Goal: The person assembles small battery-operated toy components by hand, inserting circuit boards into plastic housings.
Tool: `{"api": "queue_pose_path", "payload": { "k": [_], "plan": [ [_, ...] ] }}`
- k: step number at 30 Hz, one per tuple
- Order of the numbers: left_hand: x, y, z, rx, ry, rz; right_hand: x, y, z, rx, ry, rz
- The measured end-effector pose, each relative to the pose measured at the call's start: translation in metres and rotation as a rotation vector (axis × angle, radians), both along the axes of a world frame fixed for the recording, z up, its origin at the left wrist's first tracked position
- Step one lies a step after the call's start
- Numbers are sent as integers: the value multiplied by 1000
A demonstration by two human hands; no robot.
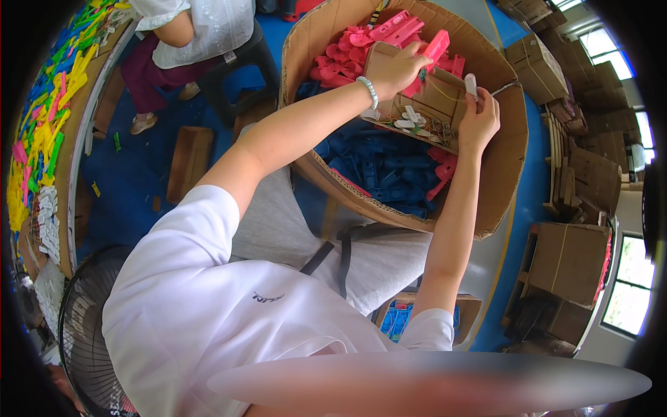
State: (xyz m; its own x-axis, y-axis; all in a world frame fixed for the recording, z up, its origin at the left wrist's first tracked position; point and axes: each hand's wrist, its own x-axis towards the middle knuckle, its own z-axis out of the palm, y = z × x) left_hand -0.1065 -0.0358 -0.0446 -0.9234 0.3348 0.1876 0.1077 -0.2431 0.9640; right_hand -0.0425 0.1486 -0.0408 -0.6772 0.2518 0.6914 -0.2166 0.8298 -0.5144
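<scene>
Over a large cardboard box (504,167), my left hand (401,68) is closed on a pink plastic part (436,47). My right hand (479,119) pinches a small white plastic piece (471,85), held upright between thumb and fingers. A thin wire seems to run from the white piece toward the pink part. Beneath both hands sits a small cardboard tray (446,85) with several white pieces (413,119) and thin wires in it. Pink parts (347,50) are heaped at the far side of the box. Nearer me lie dark blue plastic parts (379,167).
To the left, a long table (73,139) carries many coloured plastic parts. A person (208,35) sits on a dark stool (243,76) at far left. A black fan (90,326) stands near my left side. Stacked cartons (566,264) line the right. An open carton (189,163) lies on the floor.
</scene>
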Motion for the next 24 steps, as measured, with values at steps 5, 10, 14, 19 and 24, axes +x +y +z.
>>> {"api": "queue_pose_path", "payload": {
  "k": [5,10,14,19,24],
  "plan": [
    [10,3,-9,28,-110,-314,6,-14,17,-43,258,17],
    [17,12,-10,-39,22,-419,3,-4,24,274,383,30],
    [21,13,-7,-109,40,-455,6,2,22,175,257,43],
    [27,18,-9,-6,100,-416,2,7,19,90,140,28],
    [38,8,6,310,-273,-613,-7,2,19,-652,175,377]
  ]
}}
